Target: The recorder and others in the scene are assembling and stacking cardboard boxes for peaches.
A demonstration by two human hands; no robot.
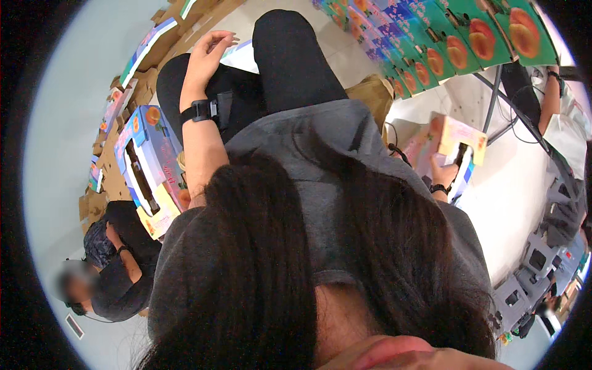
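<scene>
My left hand [206, 54] is lifted above my knee in black trousers [290, 55], fingers apart and holding nothing; a black watch [198, 111] sits on its wrist. My right hand [441, 174], also with a dark wristband, grips a pink and yellow printed carton [457, 137] at my right side, over the white floor. My long dark hair [265, 265] and grey top [320, 160] fill the middle of the view and hide my lap.
A blue carton with a fruit picture [147, 161] stands at my left. A row of green and blue fruit cartons [444, 43] lines the top right. Flat cardboard [105, 179] lies at the left. One person in black [120, 259] crouches lower left, another [558, 105] stands right. Grey crates [524, 280] sit lower right.
</scene>
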